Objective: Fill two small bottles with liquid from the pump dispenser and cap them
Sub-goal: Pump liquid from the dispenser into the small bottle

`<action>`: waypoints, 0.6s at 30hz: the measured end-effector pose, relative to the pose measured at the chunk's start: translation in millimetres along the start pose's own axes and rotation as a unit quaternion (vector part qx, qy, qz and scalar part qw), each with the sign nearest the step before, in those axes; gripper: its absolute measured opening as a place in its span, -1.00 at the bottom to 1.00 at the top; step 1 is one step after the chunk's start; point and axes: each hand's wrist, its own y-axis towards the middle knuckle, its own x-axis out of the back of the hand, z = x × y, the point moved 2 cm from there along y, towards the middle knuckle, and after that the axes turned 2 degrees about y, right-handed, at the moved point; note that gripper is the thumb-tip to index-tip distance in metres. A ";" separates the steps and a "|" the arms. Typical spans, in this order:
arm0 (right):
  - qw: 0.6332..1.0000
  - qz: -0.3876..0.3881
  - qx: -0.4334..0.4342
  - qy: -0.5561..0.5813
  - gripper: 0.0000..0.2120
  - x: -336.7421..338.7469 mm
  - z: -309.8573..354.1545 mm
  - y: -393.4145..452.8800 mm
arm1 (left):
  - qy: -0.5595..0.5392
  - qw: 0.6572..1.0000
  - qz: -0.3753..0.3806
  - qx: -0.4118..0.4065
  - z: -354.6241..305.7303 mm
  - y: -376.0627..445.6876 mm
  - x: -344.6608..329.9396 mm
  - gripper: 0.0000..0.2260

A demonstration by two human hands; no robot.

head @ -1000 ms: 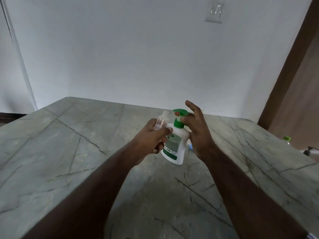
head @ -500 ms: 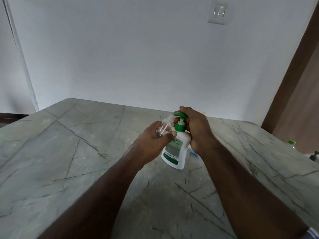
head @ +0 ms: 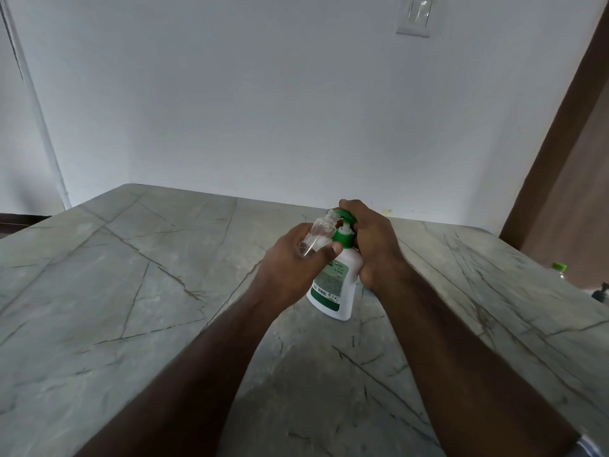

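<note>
Right hand (head: 372,239) now clamped over the green pump head (head: 346,216), ready to dispense.
A second ago its fingers were spread; filling looks imminent. Left hand (head: 296,262) grips the clear small bottle (head: 319,235), tilted, mouth at the nozzle, above the marble table (head: 131,291). Liquid level unreadable; second bottle and caps unseen.

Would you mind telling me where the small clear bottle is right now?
In the head view, the small clear bottle sits centre frame, held tilted in the left hand, its open mouth beside the green nozzle of the pump dispenser.
</note>
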 end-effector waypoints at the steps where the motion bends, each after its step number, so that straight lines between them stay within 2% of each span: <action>1: 1.000 -0.001 0.004 -0.003 -0.82 0.1 -2.3 1.2 | 0.006 1.000 0.000 0.001 1.3 0.0 0.1 -0.75; 8: 0.999 -0.001 0.042 0.004 -0.81 1.7 -5.5 2.8 | 0.030 1.000 -0.003 0.003 6.8 2.3 -2.3 -0.70; 18: 1.000 0.010 -0.011 0.011 -0.76 2.9 -5.5 4.8 | 0.018 1.000 -0.008 0.012 4.8 1.4 -1.8 -0.70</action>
